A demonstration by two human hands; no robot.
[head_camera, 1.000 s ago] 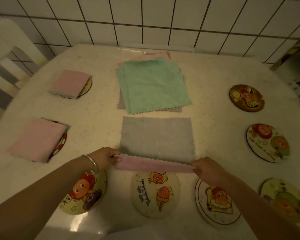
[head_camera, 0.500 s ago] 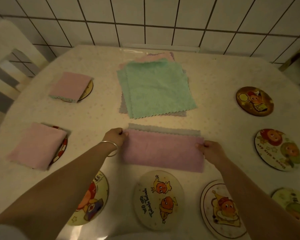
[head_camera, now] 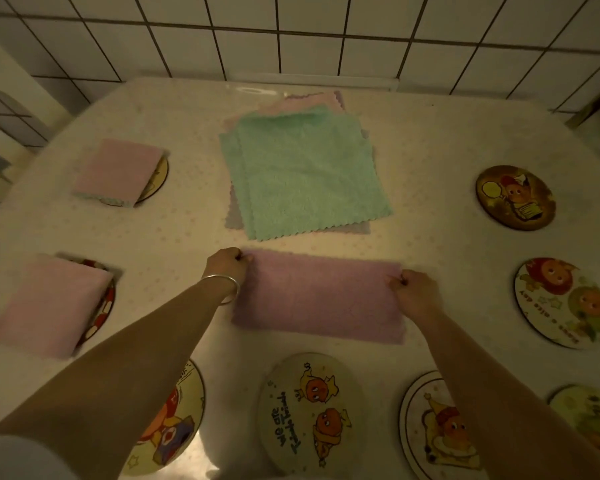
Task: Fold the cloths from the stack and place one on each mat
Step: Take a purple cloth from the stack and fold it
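Both hands (head_camera: 321, 278) apparently pinching folded pink cloth (head_camera: 317, 298) corners, on table (head_camera: 430, 150)

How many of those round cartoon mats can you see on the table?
8: two at the left under folded pink cloths, three along the near edge, three at the right. More may lie out of frame.

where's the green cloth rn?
Head view, centre of the table: the green cloth tops the stack, just beyond the half-folded pink cloth held by both hands.
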